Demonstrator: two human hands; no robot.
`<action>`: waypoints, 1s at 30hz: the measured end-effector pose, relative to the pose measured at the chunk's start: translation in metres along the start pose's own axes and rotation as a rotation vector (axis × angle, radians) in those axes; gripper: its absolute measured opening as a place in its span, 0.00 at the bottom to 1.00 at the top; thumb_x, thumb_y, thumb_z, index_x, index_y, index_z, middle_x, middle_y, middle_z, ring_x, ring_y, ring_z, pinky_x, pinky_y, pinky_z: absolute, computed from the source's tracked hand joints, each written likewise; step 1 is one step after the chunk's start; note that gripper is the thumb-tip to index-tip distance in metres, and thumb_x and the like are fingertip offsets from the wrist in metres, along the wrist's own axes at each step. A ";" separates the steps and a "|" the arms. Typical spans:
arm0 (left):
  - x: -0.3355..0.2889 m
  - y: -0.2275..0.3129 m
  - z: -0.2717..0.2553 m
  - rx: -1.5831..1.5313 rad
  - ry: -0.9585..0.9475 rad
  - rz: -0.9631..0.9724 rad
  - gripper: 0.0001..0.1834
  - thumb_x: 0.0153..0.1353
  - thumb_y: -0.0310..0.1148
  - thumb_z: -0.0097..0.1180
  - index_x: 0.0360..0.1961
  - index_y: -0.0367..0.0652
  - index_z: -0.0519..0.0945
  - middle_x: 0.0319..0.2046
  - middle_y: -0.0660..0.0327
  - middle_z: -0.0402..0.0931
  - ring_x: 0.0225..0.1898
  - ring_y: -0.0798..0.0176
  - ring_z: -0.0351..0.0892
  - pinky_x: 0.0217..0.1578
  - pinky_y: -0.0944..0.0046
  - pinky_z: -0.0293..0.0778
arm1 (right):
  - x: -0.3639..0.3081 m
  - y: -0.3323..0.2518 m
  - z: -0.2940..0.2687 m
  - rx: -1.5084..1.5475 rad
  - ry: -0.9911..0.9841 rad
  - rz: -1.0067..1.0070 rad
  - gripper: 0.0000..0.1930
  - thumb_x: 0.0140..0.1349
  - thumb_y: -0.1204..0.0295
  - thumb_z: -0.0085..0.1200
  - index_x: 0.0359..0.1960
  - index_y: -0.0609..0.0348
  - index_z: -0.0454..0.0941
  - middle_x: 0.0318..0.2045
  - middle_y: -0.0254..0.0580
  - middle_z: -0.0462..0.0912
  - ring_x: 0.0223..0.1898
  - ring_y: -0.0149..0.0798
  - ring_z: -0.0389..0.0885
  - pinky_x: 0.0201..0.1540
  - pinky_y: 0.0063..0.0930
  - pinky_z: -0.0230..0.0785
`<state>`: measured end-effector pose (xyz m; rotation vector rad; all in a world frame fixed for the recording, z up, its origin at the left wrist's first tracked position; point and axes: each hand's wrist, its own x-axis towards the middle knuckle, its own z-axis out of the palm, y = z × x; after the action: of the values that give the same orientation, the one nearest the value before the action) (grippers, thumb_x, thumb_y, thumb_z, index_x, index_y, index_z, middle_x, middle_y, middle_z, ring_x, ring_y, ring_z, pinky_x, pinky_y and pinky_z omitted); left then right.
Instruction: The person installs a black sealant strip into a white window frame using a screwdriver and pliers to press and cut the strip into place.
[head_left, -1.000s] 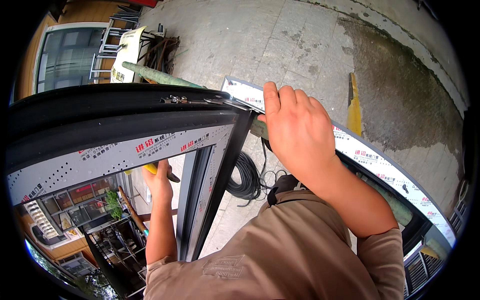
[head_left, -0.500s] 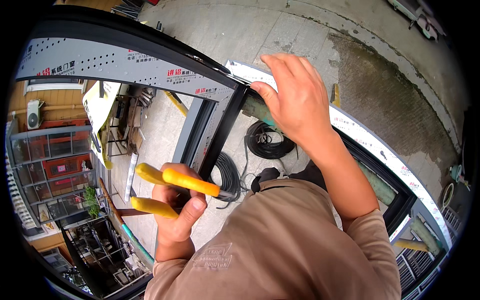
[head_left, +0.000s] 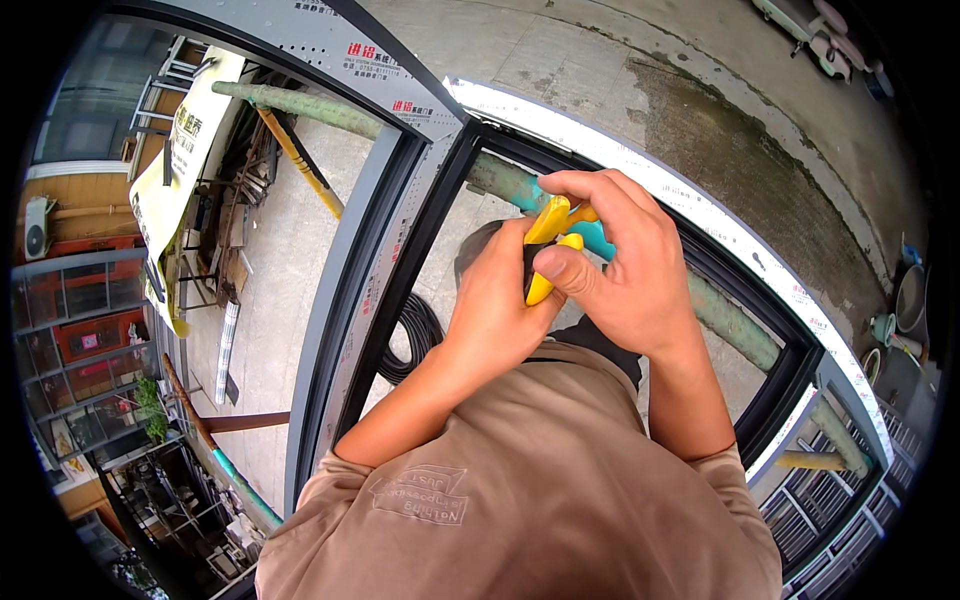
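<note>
1. Paved ground [head_left: 540,60]: grey paving runs under and beyond the work, with a dark stained patch [head_left: 710,125] at the upper right.
2. Frame assembly [head_left: 640,170]: grey and black members, partly covered in pale printed film. Two sections meet at a corner above and to the left of the hands; one lies along the left, the other extends to the right.
3. Person: wears a brown shirt [head_left: 580,480] and stands at the right-hand section, both forearms reaching over its opening.
4. Green pipe [head_left: 735,320]: weathered, crosses below the right-hand section and passes behind the hands, where a turquoise portion shows.
5. Printed sheet [head_left: 190,130]: pale yellow, hangs slanted beyond the left-hand section, beside a heap of scrap pieces.
6. Cable coil [head_left: 410,340]: black, lies on the ground, seen through the opening just beside the left forearm.
7. Right hand [head_left: 640,260]: curved, thumb and fingers apart about the far ends of the handles; from this angle it cannot be confirmed whether it grips anything.
8. Left hand [head_left: 497,300]: closed around the yellow-handled tool [head_left: 547,222], which is raised over the opening between both hands.
9. Orange part [head_left: 584,214]: small, visible just beyond the yellow handles, near the right fingers.
</note>
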<state>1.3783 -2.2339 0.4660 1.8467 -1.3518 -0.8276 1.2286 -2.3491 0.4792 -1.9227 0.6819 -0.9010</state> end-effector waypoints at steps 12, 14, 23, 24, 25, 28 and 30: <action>-0.017 -0.023 -0.007 -0.371 -0.278 0.141 0.35 0.67 0.32 0.76 0.70 0.34 0.74 0.62 0.47 0.78 0.63 0.51 0.82 0.59 0.51 0.80 | -0.044 -0.001 0.050 0.221 0.271 0.030 0.11 0.75 0.66 0.64 0.45 0.63 0.81 0.45 0.50 0.87 0.41 0.41 0.84 0.45 0.35 0.78; -0.020 -0.028 -0.015 -0.518 -0.348 0.074 0.33 0.72 0.35 0.73 0.72 0.35 0.74 0.63 0.52 0.78 0.64 0.59 0.79 0.61 0.55 0.79 | -0.045 0.002 0.049 0.252 0.293 0.020 0.10 0.76 0.68 0.62 0.45 0.63 0.81 0.45 0.49 0.86 0.40 0.38 0.83 0.45 0.34 0.77; -0.011 -0.054 -0.013 -0.672 -0.008 -0.097 0.12 0.90 0.36 0.55 0.55 0.37 0.82 0.49 0.64 0.84 0.48 0.70 0.83 0.53 0.64 0.81 | -0.038 -0.018 0.020 0.038 0.196 -0.078 0.08 0.70 0.70 0.66 0.41 0.62 0.81 0.45 0.49 0.88 0.36 0.44 0.84 0.41 0.37 0.77; -0.011 -0.056 -0.014 -0.600 0.022 -0.049 0.11 0.89 0.35 0.55 0.55 0.37 0.82 0.49 0.64 0.84 0.49 0.69 0.83 0.54 0.64 0.81 | -0.033 -0.016 0.012 0.012 0.211 -0.046 0.08 0.71 0.70 0.65 0.41 0.61 0.81 0.42 0.46 0.88 0.35 0.42 0.83 0.41 0.35 0.76; -0.011 -0.057 -0.015 -0.520 0.044 -0.039 0.11 0.89 0.34 0.55 0.54 0.37 0.82 0.49 0.63 0.84 0.49 0.69 0.83 0.55 0.64 0.81 | -0.029 -0.013 0.005 0.074 0.206 0.024 0.08 0.72 0.69 0.65 0.41 0.61 0.81 0.39 0.44 0.88 0.34 0.39 0.82 0.41 0.33 0.75; -0.008 -0.055 -0.017 -0.302 0.034 0.157 0.07 0.86 0.29 0.58 0.52 0.36 0.83 0.48 0.60 0.83 0.49 0.64 0.83 0.54 0.63 0.81 | -0.022 -0.002 -0.009 0.415 0.054 0.366 0.13 0.79 0.62 0.65 0.45 0.60 0.80 0.32 0.34 0.86 0.33 0.27 0.80 0.40 0.29 0.75; -0.004 -0.052 -0.015 -0.193 0.071 0.240 0.04 0.78 0.24 0.62 0.49 0.37 0.86 0.46 0.55 0.82 0.50 0.53 0.83 0.55 0.56 0.79 | -0.021 0.003 -0.009 0.335 -0.095 0.428 0.15 0.80 0.59 0.66 0.45 0.59 0.81 0.32 0.34 0.86 0.33 0.27 0.80 0.40 0.29 0.76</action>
<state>1.4165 -2.2164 0.4323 1.5176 -1.3661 -0.7324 1.2094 -2.3391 0.4731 -1.4394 0.7914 -0.6046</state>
